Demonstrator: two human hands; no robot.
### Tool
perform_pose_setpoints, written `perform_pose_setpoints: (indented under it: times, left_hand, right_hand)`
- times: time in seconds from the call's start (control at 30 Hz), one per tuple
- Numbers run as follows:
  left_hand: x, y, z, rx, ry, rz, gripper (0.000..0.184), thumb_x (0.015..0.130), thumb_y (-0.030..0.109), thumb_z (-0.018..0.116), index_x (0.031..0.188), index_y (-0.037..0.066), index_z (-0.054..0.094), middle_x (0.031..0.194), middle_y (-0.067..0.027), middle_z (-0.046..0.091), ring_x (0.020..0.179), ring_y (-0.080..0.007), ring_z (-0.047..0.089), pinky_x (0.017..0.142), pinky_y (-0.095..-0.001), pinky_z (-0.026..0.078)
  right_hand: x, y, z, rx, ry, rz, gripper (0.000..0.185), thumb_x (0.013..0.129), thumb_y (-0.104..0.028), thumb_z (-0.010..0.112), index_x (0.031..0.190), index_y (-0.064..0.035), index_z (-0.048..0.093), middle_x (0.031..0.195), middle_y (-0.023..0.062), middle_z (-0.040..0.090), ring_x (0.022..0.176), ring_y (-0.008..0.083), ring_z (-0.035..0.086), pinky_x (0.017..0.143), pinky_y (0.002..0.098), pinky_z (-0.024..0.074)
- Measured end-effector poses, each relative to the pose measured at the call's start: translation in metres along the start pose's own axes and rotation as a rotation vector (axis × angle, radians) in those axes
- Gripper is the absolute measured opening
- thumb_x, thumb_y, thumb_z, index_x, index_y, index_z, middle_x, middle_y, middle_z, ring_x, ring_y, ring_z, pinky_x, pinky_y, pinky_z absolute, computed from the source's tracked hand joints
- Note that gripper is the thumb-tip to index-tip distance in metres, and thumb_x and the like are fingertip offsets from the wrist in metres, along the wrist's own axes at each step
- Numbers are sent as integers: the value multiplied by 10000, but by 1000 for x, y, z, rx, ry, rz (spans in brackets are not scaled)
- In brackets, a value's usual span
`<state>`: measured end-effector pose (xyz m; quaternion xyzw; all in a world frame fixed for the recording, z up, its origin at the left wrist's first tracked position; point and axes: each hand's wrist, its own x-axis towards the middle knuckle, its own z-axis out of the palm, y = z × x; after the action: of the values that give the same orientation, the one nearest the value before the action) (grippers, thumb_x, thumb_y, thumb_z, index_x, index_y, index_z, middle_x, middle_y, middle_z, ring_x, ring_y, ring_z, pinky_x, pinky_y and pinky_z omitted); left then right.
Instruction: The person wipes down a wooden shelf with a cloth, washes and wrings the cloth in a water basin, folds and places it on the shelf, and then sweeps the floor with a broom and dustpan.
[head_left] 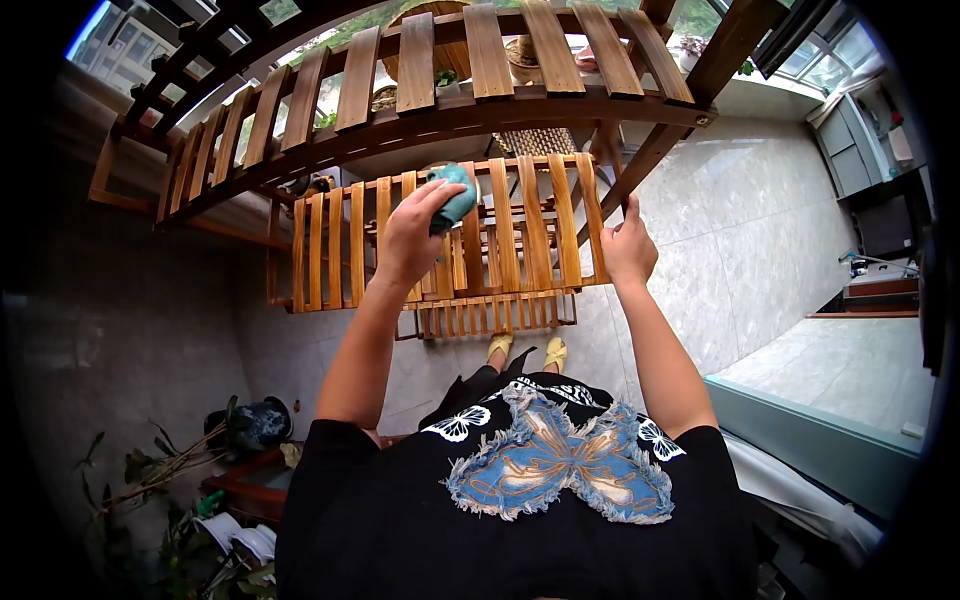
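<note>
In the head view, my left hand is closed around a bunched teal cloth over the slats of the middle shelf. The cloth looks pressed against the slats near the shelf's far side. My right hand grips the right end of the wooden plant stand, beside its slanted post; some of its fingers are hidden behind the wood. Above the middle shelf runs a darker slatted top shelf, and a lower slatted shelf shows beneath.
Potted plants stand behind the rack near the windows. A dark flower pot with a leafy plant is at lower left. Grey tiles cover the floor. A grey cabinet stands at right, and a pale green ledge at lower right.
</note>
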<state>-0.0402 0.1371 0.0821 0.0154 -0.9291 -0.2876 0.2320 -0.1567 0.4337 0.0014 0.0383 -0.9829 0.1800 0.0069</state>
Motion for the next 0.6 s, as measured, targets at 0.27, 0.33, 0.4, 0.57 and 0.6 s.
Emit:
perform_pose_setpoints:
  times: [0.27,0.33,0.4,0.57,0.6]
  left_hand:
    - [14,-40,84,167,-100,-46,420,743,-24,571,1139,98,641,1161,-98,643,1059,-344,604,900,-413,500]
    - [-8,-21,66,139,-255,-30,358,724,-12,602,1069,79,626,1124,-118,646,1056,-355,593,921,-425,484]
    - [-39,-2,49,164,-350,46,424,711,-30,605,1119,81,636,1164,-145,641,1055,-353,602,909,-428,498]
    - [-77,41,-9,-84,-782,-102,399,757,24,677,1150,87,642,1140,-139,670,1052,-339,635,926,-403,503]
    - [-72,39,-19,-233,-734,-166,405,765,11,686,1160,87,646,1122,-131,677,1038,-319,646,911,-386,509]
  right_hand:
    - [-2,1,-2,-5,7,-10,674,824,-216,575,1454,-187,338,959,124,645,774,337,658,645,471,518]
    - [-3,0,-3,-6,-1,-12,677,824,-218,576,1455,-188,334,953,124,643,768,337,656,642,473,516]
    - [-6,-1,-2,-10,20,-29,681,822,-220,581,1454,-194,331,943,122,641,753,337,653,635,476,514]
    - [-5,1,2,12,19,-29,685,819,-221,595,1451,-200,331,925,128,635,741,340,651,627,474,515]
    - [-5,0,3,14,24,-30,686,818,-221,600,1449,-201,332,919,131,633,738,342,651,626,474,517]
